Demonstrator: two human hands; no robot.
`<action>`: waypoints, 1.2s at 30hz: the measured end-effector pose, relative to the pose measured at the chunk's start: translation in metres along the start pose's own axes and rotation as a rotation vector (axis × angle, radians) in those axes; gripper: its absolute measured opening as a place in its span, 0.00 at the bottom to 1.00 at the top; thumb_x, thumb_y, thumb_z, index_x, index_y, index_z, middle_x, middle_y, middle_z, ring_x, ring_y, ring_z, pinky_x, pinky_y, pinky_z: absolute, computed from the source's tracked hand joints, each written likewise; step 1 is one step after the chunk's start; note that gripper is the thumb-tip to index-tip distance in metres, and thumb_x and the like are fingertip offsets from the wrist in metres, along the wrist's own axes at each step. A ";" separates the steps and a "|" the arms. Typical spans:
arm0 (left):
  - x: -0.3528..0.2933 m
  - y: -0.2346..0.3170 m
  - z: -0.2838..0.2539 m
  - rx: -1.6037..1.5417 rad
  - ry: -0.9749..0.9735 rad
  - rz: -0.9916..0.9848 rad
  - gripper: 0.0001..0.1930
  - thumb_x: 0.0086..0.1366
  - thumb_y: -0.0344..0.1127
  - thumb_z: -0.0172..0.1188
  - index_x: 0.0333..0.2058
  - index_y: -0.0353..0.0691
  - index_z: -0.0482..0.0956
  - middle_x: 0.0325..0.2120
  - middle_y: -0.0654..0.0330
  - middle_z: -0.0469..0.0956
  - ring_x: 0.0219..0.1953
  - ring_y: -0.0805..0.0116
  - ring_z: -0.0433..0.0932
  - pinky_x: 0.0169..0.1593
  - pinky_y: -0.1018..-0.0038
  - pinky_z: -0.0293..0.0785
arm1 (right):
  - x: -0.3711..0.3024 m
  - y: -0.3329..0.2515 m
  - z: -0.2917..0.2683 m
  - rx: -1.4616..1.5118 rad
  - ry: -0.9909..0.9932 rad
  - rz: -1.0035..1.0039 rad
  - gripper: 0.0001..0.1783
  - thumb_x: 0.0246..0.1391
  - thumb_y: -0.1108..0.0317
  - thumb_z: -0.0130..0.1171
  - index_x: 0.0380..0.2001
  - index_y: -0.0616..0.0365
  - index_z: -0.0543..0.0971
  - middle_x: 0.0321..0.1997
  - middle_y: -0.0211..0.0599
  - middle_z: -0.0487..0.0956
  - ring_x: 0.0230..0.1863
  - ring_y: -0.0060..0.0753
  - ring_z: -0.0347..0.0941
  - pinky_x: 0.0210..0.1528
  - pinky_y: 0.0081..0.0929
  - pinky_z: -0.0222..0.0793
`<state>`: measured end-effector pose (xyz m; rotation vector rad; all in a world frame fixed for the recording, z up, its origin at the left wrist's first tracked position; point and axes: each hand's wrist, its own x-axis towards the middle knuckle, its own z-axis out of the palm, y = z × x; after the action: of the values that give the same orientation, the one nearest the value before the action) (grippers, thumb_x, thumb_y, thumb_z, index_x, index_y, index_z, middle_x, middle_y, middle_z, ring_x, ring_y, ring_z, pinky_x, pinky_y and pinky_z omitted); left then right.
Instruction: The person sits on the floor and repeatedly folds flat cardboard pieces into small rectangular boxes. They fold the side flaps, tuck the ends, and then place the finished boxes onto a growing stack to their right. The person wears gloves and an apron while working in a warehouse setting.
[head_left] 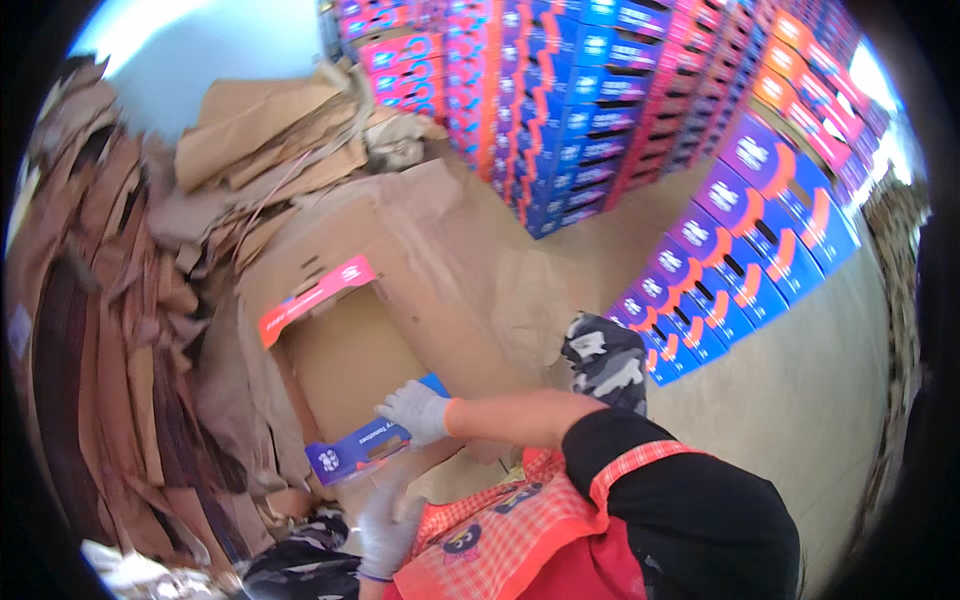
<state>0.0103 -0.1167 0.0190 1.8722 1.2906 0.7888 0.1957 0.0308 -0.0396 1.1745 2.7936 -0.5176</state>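
A shallow open-topped cardboard box [350, 350] lies in front of me, plain brown inside, with a pink-red far end and a blue near end. My right hand [418, 411], in a white-grey glove, is closed over the blue near wall, fingers reaching over its edge. Nearer to my body, below that blue wall, my left hand [388, 530] is gloved too and slightly blurred. Its fingers look stretched out, with nothing visible in them and a small gap to the box. Beneath the box is a larger piece of brown cardboard [455, 335].
Flattened brown cardboard sheets [110, 330] are heaped along the left, with crumpled pieces [270, 120] behind. Tall stacks of blue, pink and purple boxes [590, 110] stand at the back. More blue-purple boxes [735, 255] are stacked at right, above bare floor [780, 420].
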 end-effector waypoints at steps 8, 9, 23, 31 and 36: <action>0.123 0.100 0.049 0.196 -0.629 0.754 0.19 0.57 0.35 0.65 0.47 0.41 0.79 0.49 0.50 0.77 0.51 0.48 0.76 0.56 0.59 0.72 | -0.156 0.013 -0.256 -0.345 0.297 0.123 0.32 0.32 0.44 0.69 0.34 0.60 0.79 0.32 0.46 0.79 0.35 0.47 0.78 0.37 0.42 0.73; 0.146 0.122 0.057 0.285 -0.634 0.911 0.18 0.56 0.35 0.65 0.47 0.42 0.80 0.49 0.50 0.77 0.52 0.48 0.75 0.57 0.58 0.71 | -0.194 0.008 -0.284 -0.392 0.311 0.197 0.32 0.33 0.43 0.68 0.33 0.61 0.78 0.31 0.47 0.79 0.35 0.48 0.78 0.36 0.42 0.74; 0.297 0.503 0.264 0.157 0.081 1.588 0.29 0.60 0.47 0.59 0.54 0.33 0.69 0.50 0.44 0.73 0.53 0.47 0.72 0.57 0.60 0.68 | -0.513 0.024 -0.461 -0.717 0.722 1.160 0.38 0.46 0.37 0.65 0.46 0.62 0.79 0.42 0.51 0.81 0.41 0.45 0.80 0.46 0.34 0.74; 0.318 0.522 0.285 0.251 -0.244 1.543 0.15 0.65 0.41 0.53 0.44 0.38 0.77 0.39 0.50 0.80 0.42 0.53 0.79 0.45 0.59 0.76 | -0.581 0.116 -0.435 -0.412 0.657 1.376 0.38 0.47 0.35 0.63 0.42 0.64 0.81 0.37 0.53 0.82 0.40 0.45 0.79 0.45 0.37 0.73; 0.277 0.476 0.252 0.080 -0.193 1.755 0.16 0.61 0.36 0.58 0.46 0.37 0.73 0.41 0.50 0.77 0.39 0.56 0.80 0.38 0.63 0.78 | -0.600 0.128 -0.417 -0.356 0.702 1.227 0.41 0.43 0.32 0.61 0.42 0.64 0.82 0.40 0.52 0.82 0.43 0.47 0.79 0.49 0.35 0.72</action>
<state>0.5406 -0.0239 0.2969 2.7565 -0.8098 1.2212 0.7377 -0.1565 0.4307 2.8491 1.6960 0.5522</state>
